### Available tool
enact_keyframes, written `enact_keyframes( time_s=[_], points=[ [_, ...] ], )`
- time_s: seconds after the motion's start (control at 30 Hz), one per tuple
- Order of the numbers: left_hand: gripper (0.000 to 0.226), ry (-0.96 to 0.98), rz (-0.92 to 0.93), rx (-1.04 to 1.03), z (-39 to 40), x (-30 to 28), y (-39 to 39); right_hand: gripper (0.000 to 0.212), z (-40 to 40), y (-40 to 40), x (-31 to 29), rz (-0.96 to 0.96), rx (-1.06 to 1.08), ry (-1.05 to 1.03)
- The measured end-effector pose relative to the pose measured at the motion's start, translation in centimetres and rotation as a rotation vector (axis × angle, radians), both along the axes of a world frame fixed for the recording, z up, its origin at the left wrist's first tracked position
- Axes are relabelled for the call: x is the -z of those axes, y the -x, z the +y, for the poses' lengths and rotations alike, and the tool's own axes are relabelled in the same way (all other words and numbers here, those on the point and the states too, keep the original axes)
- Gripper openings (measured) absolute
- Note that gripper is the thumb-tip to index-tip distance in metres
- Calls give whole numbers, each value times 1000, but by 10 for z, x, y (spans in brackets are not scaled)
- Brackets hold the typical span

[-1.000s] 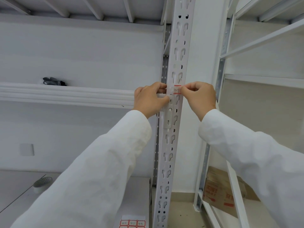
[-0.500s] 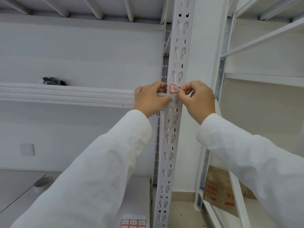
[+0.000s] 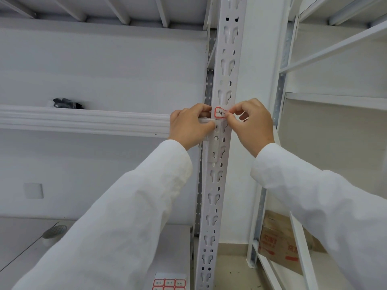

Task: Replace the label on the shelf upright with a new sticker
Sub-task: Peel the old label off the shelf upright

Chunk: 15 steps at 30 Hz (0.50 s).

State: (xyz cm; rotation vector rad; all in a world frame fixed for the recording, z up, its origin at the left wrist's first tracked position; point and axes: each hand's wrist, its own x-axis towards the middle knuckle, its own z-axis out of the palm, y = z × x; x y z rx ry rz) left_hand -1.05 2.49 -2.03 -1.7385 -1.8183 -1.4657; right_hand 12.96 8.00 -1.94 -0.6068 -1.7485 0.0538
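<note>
The white shelf upright (image 3: 222, 143) is met by both hands at the level of the shelf beam, probably because a label is easily read there. The left hand (image 3: 189, 125) is curled against the upright's left edge, seemingly to steady it; whether something is pinched cannot be told. The red-bordered sticker (image 3: 219, 112), lying on the upright between the hands, is pressed or pinched at its right edge by the bent fingertips of the right hand (image 3: 250, 124).

- I see both hands crowding the white slotted steel upright (image 3: 225, 65) at the red-bordered sticker (image 3: 219, 112).
- The white ribbed shelf beam (image 3: 83, 120) blocks the left side.
- Open wall between upright and the neighbouring white rack frame (image 3: 279, 97) leaves room on the right.
</note>
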Motion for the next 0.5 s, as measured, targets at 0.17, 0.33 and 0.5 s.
enact_keyframes(
  time_s=[0.17, 0.33, 0.5],
  points=[
    [33, -11, 2, 0, 0, 1, 0, 6, 3, -2, 8, -80, -32, -56],
    [33, -28, 26, -10, -1, 2, 0, 4, 5, -9, 8, -146, -59, -111],
    [35, -26, 31, -16, 0, 2, 0, 5, 8, -16, 18, -217, -65, -108]
  ],
)
